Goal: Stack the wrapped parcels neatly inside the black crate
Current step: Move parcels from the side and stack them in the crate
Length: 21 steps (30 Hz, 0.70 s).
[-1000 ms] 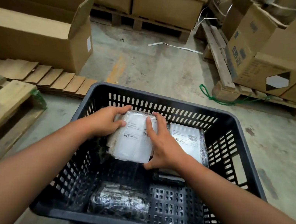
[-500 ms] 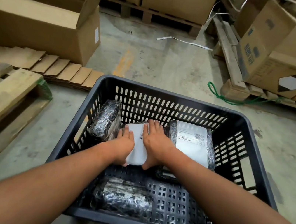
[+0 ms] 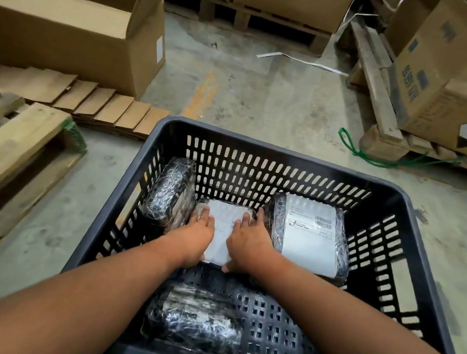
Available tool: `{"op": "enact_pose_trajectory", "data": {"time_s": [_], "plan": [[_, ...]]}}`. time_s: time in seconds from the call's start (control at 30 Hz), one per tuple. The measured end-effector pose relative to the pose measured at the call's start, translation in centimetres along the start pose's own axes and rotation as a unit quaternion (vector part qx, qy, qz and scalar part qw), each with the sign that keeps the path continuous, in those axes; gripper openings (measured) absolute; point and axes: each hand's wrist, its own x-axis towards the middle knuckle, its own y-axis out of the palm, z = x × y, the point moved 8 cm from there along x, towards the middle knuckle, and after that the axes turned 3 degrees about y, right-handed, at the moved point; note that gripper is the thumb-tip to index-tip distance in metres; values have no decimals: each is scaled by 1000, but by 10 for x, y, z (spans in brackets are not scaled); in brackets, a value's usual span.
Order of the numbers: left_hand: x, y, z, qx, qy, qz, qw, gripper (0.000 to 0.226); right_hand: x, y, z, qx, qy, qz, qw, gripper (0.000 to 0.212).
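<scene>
Evidently the person is bedding a parcel into the back row of the black crate (image 3: 384,219), which fills the lower centre of the frame. The white-faced parcel (image 3: 221,236) lies flat on the crate floor near the far wall, and both hands sit on top of it: the left hand (image 3: 197,232) on its left edge, the right hand (image 3: 248,242) on its right edge. The fingers of both are spread and laid flat along the wrapping, pressing down and inward rather than curled under it; the right thumb seems to hook the near corner, though the left thumb is hidden. I'd say that flat-palmed hold is for squaring the parcel in its slot, not for lifting it.

The slot explains the placement. To the left a dark wrapped parcel (image 3: 170,191) stands tilted against the crate's left wall, just beside the left hand. To the right a labelled parcel (image 3: 311,235) lies face up, and it looks to be resting on another one beneath, so a stack has begun there. The white-faced parcel sits between the two, close to both, which would make a tidy row along the far wall.

Toward the bottom of the frame another dark parcel (image 3: 194,322) lies alone near the near wall, well apart from the row. In my judgement it needs lining up next.
</scene>
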Motion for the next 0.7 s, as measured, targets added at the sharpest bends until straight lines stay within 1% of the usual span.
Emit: {"op": "enact_pose_trajectory", "data": {"time_s": [0.07,0.23,0.37,0.43,0.5,0.53,0.6,0.63,0.7], "plan": [[2,0,1,-4,-2,0,1000,95,4,-1,0,11,-1,3,1000,88],[0,-4,-3,-22,-8,-9,1000,92,7,5,3,3,10,3,1000,89],[-6,-14,-8,-32,-9,-8,999,98,2,4,2,8,14,-14,1000,83],[-10,-27,-13,-11,3,-15,1000,94,-5,0,3,19,0,-28,999,73],[-17,-47,-19,0,28,-26,999,81,-13,-5,4,39,-22,-53,998,57],[-21,-60,-21,0,41,-37,998,74,-18,-9,3,63,-29,-71,995,50],[-32,-92,-20,-9,66,-83,994,70,-25,-22,-2,155,-27,-119,980,41],[-39,-111,-17,-25,74,-121,990,68,-28,-30,-6,218,-21,-145,965,42],[-57,-149,-8,-58,89,-201,974,59,-33,-47,-14,353,-13,-193,916,49]]}}
